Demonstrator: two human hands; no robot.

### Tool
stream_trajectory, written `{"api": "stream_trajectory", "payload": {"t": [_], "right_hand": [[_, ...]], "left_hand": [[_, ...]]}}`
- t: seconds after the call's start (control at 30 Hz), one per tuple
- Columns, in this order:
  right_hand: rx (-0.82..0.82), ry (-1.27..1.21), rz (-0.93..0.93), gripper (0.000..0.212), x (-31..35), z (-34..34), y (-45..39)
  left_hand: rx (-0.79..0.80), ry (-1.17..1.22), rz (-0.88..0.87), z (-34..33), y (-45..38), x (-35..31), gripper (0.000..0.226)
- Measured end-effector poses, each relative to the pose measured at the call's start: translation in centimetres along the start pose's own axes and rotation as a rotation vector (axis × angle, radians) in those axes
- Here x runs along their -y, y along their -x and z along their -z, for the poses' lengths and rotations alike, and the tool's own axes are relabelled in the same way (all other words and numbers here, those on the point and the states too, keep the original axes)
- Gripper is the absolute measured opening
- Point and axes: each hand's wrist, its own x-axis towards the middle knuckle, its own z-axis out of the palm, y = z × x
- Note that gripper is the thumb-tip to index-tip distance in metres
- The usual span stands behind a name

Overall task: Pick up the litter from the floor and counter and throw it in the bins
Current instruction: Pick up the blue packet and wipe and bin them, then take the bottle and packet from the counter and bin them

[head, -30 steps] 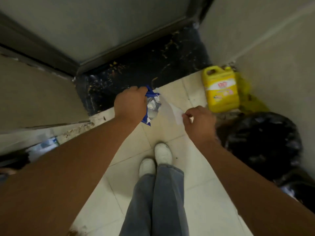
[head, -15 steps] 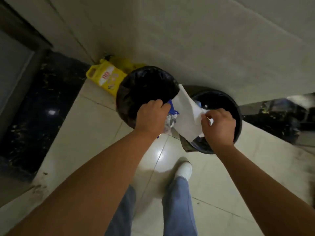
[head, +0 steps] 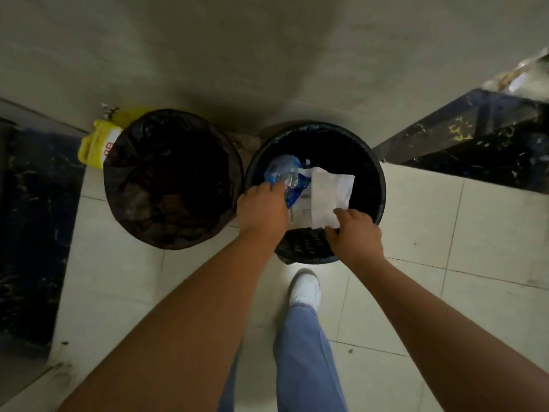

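Two round black bins stand side by side against the wall. The left bin point(head: 172, 179) has a dark bag liner; the right bin point(head: 368, 162) is a black plastic basket. Over the right bin's mouth, my left hand point(head: 261, 209) grips a crumpled blue and silver wrapper point(head: 286, 176). My right hand point(head: 355, 233) pinches the near edge of a white sheet of paper point(head: 329, 197), which hangs over the same bin beside the wrapper. More paper shows inside that bin, under the wrapper.
A yellow jug point(head: 98, 147) stands behind the left bin by the wall. A dark marbled counter point(head: 475, 138) juts in at the right with pale litter point(head: 523, 75) on top. Dark floor strip at the left; pale tiles and my white shoe point(head: 306, 288) below.
I have turned from the doorway to face the bins. Both hands moved with the wrapper and the paper from between the bins to above the right bin's opening.
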Motion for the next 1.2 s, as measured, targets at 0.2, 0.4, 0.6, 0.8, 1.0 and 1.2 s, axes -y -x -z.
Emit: {"api": "stream_trajectory", "payload": {"t": [0.2, 0.4, 0.6, 0.8, 1.0, 1.2], "right_hand": [[0.117, 0.007, 0.074, 0.04, 0.1, 1.1, 0.9], [-0.074, -0.028, 0.079, 0.051, -0.2, 5.4, 3.4], [-0.385, -0.089, -0.12, 0.056, -3.5, 12.1, 9.7], [-0.592, -0.191, -0.432, 0.057, -9.1, 17.2, 23.7], [-0.745, -0.285, -0.844, 0.057, -17.2, 19.2, 42.3], [-0.892, -0.336, -1.237, 0.056, -23.9, 17.0, 62.5]], "left_hand": [[0.127, -0.155, -0.057, 1.4, 3.0, 1.5, 0.047], [0.056, -0.363, -0.194, 6.9, 4.0, -0.6, 0.053], [-0.075, -0.413, -0.476, 13.1, 6.4, -8.0, 0.053], [-0.161, -0.456, -0.85, 17.4, 15.5, -18.5, 0.053], [-0.206, -0.447, -1.232, 19.7, 28.3, -31.1, 0.052], [-0.209, -0.407, -1.623, 18.7, 46.2, -43.7, 0.052]]}}
